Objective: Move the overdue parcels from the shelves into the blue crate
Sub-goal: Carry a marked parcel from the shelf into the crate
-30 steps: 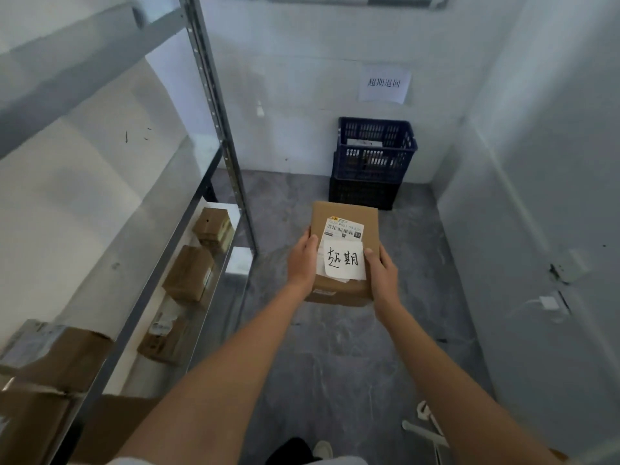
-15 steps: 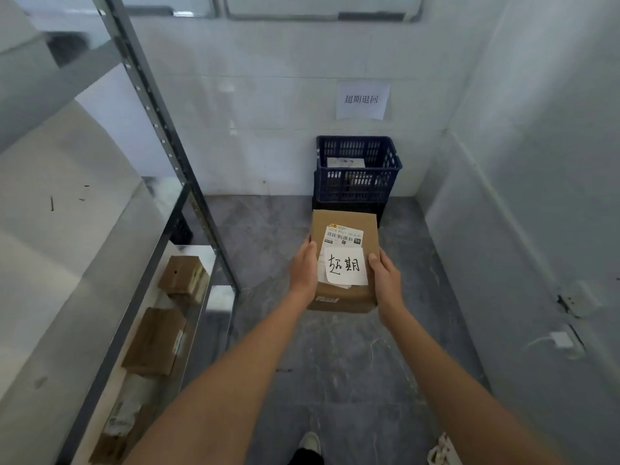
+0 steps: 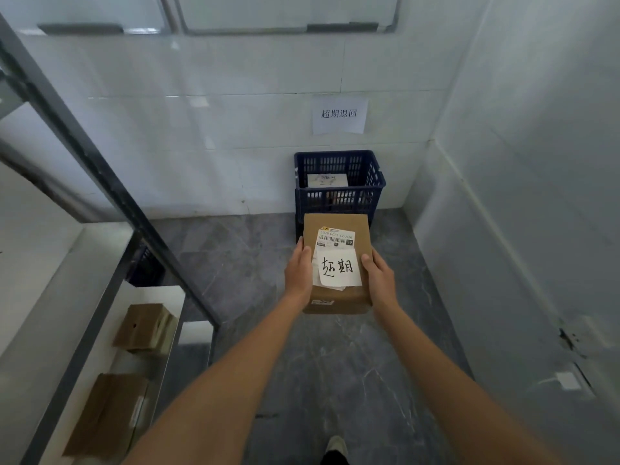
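Nearest the camera, two bare forearms reached forward over the grey floor [image 3: 335, 364]; the left hand [image 3: 298, 270] gripped the left edge of a cardboard parcel [image 3: 335, 302], thumb on top, and the right hand [image 3: 379, 276] gripped the right edge the same way, the other fingers hidden beneath; the parcel was held level in the air, bearing a barcode label [image 3: 336, 236] and a handwritten white note [image 3: 339, 268]; left of the parcel, a metal shelf [image 3: 100, 297] carried two more boxes [image 3: 144, 327]; just beyond the parcel stood the blue crate [image 3: 339, 182] against the wall, a white-topped item inside; above the crate hung a paper sign [image 3: 339, 115].
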Available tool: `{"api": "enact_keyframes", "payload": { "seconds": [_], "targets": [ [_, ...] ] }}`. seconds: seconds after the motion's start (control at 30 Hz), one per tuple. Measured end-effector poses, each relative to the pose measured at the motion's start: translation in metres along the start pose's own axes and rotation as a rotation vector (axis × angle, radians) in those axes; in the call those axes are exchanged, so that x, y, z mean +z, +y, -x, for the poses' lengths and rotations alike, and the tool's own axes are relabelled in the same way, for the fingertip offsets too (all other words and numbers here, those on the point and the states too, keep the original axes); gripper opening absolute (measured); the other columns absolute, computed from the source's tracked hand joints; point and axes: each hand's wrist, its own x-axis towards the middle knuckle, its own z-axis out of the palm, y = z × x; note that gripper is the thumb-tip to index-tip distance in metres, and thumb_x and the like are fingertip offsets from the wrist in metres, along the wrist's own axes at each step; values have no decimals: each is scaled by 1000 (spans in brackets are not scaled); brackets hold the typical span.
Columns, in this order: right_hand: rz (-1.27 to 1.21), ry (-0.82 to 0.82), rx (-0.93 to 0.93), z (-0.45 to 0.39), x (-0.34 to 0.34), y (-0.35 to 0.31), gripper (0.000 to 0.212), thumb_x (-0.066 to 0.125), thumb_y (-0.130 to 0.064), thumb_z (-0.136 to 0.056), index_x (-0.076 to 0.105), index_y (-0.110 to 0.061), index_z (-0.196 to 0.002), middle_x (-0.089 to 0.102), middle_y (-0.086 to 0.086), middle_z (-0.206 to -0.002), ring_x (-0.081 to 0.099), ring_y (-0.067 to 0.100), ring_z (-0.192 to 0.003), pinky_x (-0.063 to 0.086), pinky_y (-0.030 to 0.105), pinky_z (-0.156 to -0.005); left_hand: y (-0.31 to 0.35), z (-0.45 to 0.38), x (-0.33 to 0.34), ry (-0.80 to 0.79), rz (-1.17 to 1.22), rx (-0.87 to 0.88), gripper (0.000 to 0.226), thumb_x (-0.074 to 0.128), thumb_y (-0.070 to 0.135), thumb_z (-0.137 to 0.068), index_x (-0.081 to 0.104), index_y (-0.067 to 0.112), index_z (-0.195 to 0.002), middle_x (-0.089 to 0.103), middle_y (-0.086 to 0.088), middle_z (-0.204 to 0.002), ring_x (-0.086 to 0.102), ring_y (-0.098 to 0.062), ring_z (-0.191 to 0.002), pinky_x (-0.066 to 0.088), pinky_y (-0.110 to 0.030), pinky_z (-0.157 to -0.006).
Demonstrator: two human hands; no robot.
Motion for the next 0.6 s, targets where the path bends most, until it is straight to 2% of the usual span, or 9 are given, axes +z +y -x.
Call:
{"api": "enact_keyframes", "payload": {
  "seconds": [0.1,0.2,0.43,0.5,0.6],
  "targets": [
    [2,-5,9,-37,-4,-5,45,49,-24,-99,46,-19,-144,62,3,-130,59,18,-114,48,35,-97,7,-28,18,3,11,-7,43,29,25,-104,44,23,-144,66,2,-116,64,-2,-87,49,-13,-62],
    [2,-17,30,-69,-4,-10,45,49,-25,-99,46,-19,-144,63,3,-128,61,19,-113,49,36,-97,12,-56,32,3,15,-26,42,29,25,-104,46,24,-142,67,9,-100,66,-4,-84,51,-14,-60],
    [1,-9,79,-140,16,-23,42,47,-27,-100,47,-22,-143,67,4,-120,64,20,-105,51,42,-95,24,-131,50,-25,14,-79,42,27,27,-105,43,25,-144,66,4,-105,66,-5,-84,51,-15,-57],
    [-6,9,76,-159,24,-29,42,46,-27,-100,47,-23,-142,67,4,-119,65,20,-105,52,41,-94,28,-154,53,-37,30,-73,41,27,25,-105,42,29,-143,66,5,-107,64,-4,-85,53,-17,-63],
    [-6,31,74,-187,33,-37,41,47,-27,-100,49,-23,-141,68,5,-119,65,20,-104,53,40,-92,34,-189,58,-61,39,-78,42,28,24,-104,43,27,-143,67,1,-113,66,-12,-93,56,-31,-78]
  ]
}}
